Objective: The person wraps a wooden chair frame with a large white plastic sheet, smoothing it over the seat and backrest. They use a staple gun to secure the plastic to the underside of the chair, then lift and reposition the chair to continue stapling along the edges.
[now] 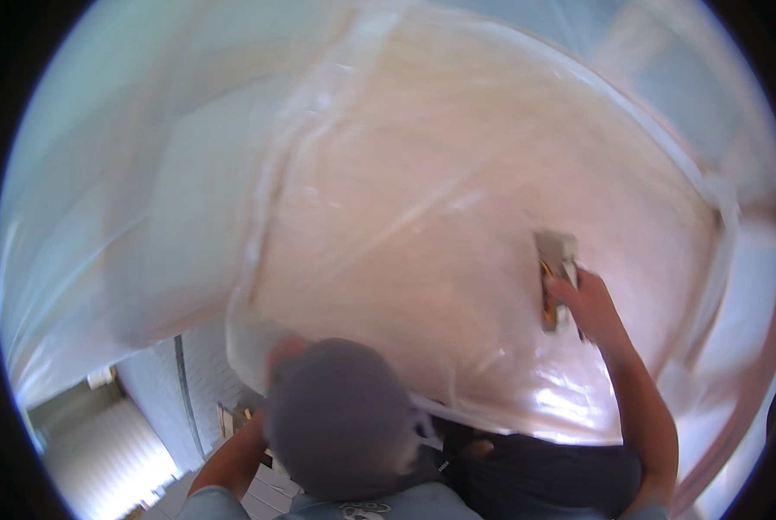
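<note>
A blocky hand tool [545, 286], pale at the top with orange-yellow and dark parts, is gripped in my right hand [589, 303]. Motion blur keeps me from telling its exact kind. It is held at a large sheet of clear plastic [423, 225], in front of a pinkish-tan surface. A blurred bit of hand, probably my left hand [285, 350], shows at the sheet's lower left edge, beside a person's grey-capped head [345, 416]. The cap hides part of my left arm, and the fingers there cannot be made out.
The capped person is close in front of me; dark clothing [544, 472] lies to the right of the head. More translucent sheeting [145, 217] hangs at the left. A pale ribbed surface [119, 451] and a dark upright strip [187, 394] are at the lower left.
</note>
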A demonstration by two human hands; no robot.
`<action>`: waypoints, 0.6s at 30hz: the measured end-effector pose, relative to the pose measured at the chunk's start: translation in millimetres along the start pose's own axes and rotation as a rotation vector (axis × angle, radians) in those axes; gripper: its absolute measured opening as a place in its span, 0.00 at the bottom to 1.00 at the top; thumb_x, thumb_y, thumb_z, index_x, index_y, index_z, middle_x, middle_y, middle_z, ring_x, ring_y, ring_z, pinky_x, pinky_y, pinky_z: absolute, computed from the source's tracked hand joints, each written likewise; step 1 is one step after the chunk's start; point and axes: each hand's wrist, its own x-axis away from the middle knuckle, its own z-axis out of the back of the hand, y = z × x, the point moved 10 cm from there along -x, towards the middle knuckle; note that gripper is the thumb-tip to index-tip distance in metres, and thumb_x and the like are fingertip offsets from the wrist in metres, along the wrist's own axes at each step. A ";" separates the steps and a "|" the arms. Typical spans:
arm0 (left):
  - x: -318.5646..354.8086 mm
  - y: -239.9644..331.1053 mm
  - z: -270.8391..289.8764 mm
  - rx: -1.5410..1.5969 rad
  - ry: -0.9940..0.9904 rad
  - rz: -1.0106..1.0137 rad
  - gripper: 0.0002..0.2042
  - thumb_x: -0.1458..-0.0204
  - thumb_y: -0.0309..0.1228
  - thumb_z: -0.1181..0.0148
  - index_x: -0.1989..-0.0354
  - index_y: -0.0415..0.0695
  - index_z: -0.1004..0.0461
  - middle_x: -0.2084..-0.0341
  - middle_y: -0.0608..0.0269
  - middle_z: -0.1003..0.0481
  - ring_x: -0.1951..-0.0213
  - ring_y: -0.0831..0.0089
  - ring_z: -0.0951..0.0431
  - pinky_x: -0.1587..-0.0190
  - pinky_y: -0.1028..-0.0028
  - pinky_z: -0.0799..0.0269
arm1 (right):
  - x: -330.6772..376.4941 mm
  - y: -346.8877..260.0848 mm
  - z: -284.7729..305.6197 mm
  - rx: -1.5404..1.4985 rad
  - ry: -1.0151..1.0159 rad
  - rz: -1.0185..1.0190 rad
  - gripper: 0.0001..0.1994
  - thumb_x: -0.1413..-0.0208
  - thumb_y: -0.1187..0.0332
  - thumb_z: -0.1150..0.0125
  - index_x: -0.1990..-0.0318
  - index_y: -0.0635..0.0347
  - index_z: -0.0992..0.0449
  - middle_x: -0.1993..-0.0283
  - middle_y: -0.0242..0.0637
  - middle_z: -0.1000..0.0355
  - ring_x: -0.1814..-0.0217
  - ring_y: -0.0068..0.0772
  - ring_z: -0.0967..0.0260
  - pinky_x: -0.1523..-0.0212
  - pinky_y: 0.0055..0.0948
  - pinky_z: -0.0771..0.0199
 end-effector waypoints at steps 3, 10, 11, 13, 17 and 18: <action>-0.7 8.0 -5.6 0.032 0.047 0.021 0.25 0.45 0.35 0.45 0.38 0.41 0.32 0.38 0.49 0.36 0.42 0.51 0.30 0.43 0.55 0.32 | -0.9 -4.9 -3.4 -0.007 -0.026 0.010 0.22 0.45 0.55 0.41 0.57 0.70 0.24 0.63 0.37 0.25 0.60 0.25 0.32 0.55 0.30 0.31; -49.9 -26.1 41.7 -0.030 0.168 0.191 0.26 0.45 0.32 0.40 0.37 0.42 0.36 0.47 0.43 0.29 0.54 0.47 0.23 0.52 0.60 0.26 | -3.4 -8.9 0.1 -0.083 -0.025 -0.001 0.21 0.44 0.60 0.42 0.54 0.73 0.25 0.61 0.42 0.23 0.59 0.29 0.29 0.53 0.32 0.29; -60.2 -44.9 51.4 -0.041 0.195 0.346 0.27 0.46 0.32 0.39 0.38 0.42 0.37 0.46 0.44 0.30 0.54 0.46 0.23 0.53 0.58 0.25 | -2.5 -9.4 0.2 -0.081 -0.028 -0.003 0.21 0.44 0.60 0.42 0.54 0.74 0.25 0.61 0.42 0.23 0.59 0.29 0.29 0.53 0.32 0.29; -89.3 -68.3 82.6 -0.125 0.382 0.447 0.28 0.47 0.32 0.38 0.38 0.41 0.38 0.45 0.44 0.32 0.53 0.46 0.24 0.54 0.56 0.25 | -2.5 -10.6 -0.7 -0.044 -0.041 -0.020 0.20 0.45 0.61 0.42 0.54 0.74 0.25 0.61 0.42 0.23 0.60 0.29 0.29 0.54 0.32 0.29; -127.8 -107.3 101.6 -0.218 0.418 0.654 0.26 0.46 0.37 0.39 0.42 0.40 0.38 0.49 0.43 0.28 0.55 0.46 0.22 0.57 0.53 0.24 | -0.1 -17.4 -7.5 -0.034 -0.083 0.014 0.21 0.45 0.61 0.42 0.54 0.74 0.25 0.62 0.42 0.24 0.60 0.30 0.29 0.54 0.32 0.29; -132.8 -118.4 91.9 -0.214 0.298 0.709 0.24 0.46 0.38 0.39 0.44 0.41 0.36 0.52 0.44 0.26 0.57 0.46 0.21 0.58 0.52 0.24 | 1.0 -15.9 -7.3 -0.007 -0.070 0.000 0.21 0.45 0.61 0.42 0.54 0.74 0.25 0.62 0.42 0.24 0.60 0.30 0.29 0.54 0.32 0.29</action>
